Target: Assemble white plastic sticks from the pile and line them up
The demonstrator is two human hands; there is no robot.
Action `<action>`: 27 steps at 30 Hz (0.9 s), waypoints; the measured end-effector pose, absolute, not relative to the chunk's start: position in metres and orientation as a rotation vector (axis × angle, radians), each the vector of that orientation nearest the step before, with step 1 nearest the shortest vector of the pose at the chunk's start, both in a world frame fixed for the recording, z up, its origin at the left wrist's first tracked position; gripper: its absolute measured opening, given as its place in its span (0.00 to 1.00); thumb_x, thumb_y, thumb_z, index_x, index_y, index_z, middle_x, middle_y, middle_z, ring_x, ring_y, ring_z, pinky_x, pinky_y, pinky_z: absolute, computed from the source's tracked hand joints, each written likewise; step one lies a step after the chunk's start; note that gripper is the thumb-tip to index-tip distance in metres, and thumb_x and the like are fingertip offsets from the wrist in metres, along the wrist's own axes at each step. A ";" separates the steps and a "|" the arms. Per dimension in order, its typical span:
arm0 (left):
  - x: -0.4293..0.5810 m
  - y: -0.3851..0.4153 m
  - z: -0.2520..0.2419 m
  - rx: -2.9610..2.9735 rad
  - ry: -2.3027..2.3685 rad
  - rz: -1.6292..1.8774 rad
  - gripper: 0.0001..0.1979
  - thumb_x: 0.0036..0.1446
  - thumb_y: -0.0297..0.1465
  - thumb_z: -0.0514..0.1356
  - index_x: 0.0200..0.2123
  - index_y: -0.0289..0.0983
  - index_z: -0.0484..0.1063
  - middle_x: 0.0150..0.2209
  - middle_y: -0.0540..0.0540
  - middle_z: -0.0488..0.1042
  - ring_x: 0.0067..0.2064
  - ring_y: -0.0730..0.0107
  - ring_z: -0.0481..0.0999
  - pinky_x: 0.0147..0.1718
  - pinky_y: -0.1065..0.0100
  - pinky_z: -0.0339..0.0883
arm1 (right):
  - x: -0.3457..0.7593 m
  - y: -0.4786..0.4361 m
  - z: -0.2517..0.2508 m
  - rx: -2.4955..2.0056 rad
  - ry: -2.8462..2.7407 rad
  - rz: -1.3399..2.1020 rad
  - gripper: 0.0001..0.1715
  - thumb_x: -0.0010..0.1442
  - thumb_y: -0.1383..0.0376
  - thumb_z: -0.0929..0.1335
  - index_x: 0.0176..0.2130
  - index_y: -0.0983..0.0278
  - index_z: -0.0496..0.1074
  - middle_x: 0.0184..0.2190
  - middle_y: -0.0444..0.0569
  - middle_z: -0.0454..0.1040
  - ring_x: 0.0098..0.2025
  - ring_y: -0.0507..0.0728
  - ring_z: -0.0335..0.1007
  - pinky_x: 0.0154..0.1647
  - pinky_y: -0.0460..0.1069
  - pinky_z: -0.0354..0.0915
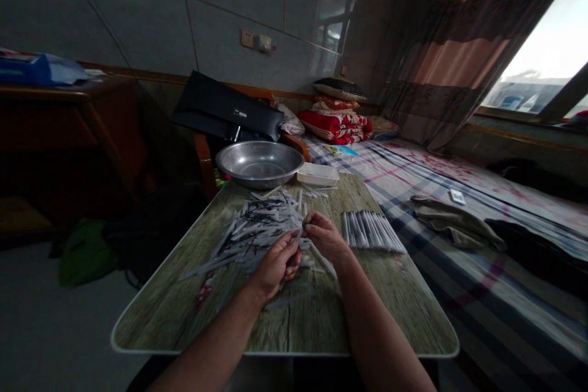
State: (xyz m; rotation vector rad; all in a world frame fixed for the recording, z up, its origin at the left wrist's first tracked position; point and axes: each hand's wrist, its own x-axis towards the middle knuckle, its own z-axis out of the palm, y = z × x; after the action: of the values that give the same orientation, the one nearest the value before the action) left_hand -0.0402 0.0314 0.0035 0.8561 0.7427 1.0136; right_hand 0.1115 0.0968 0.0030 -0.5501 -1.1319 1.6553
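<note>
Both forearms (220,337) stretch over the near edge of the wood-print table (321,324). The left hand (275,264) is curled, fingers closed around a thin white stick (299,239), and the right hand (327,237) pinches the same stick near its top, the two hands almost touching. Right beneath them, mid-table, sprawls a loose heap of sticks (257,226), white and dark. Just beside the right hand lies a tidy row of white sticks (370,231). At the far edge sit a steel basin (260,164) and a shallow white tray (318,174).
</note>
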 end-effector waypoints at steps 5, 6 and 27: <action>-0.039 0.032 0.001 0.863 0.732 0.979 0.20 0.56 0.42 0.60 0.47 0.39 0.62 0.22 0.57 0.63 0.14 0.86 0.50 0.14 0.79 0.38 | 0.113 0.095 0.005 -0.565 -1.168 1.675 0.15 0.44 0.63 0.77 0.31 0.63 0.71 0.25 0.41 0.68 0.26 0.49 0.63 0.29 0.44 0.63; -0.039 0.032 0.001 0.866 0.728 0.974 0.20 0.55 0.42 0.60 0.47 0.39 0.62 0.22 0.57 0.63 0.14 0.86 0.50 0.14 0.79 0.37 | 0.113 0.095 0.006 -0.572 -1.172 1.679 0.15 0.44 0.62 0.77 0.31 0.63 0.71 0.25 0.41 0.69 0.25 0.49 0.63 0.29 0.44 0.62; -0.040 0.030 0.008 0.991 0.834 0.918 0.23 0.54 0.45 0.59 0.45 0.35 0.66 0.18 0.59 0.57 0.14 0.84 0.45 0.14 0.76 0.35 | 0.127 0.098 0.005 -0.662 -1.454 1.628 0.15 0.50 0.58 0.75 0.31 0.66 0.73 0.21 0.43 0.72 0.25 0.50 0.66 0.29 0.44 0.59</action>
State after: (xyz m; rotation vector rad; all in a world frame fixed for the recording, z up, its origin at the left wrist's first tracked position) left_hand -0.0397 0.0299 0.0080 0.9909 0.8344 0.9181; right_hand 0.1273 0.0981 0.0054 -0.6618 -1.4539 1.6276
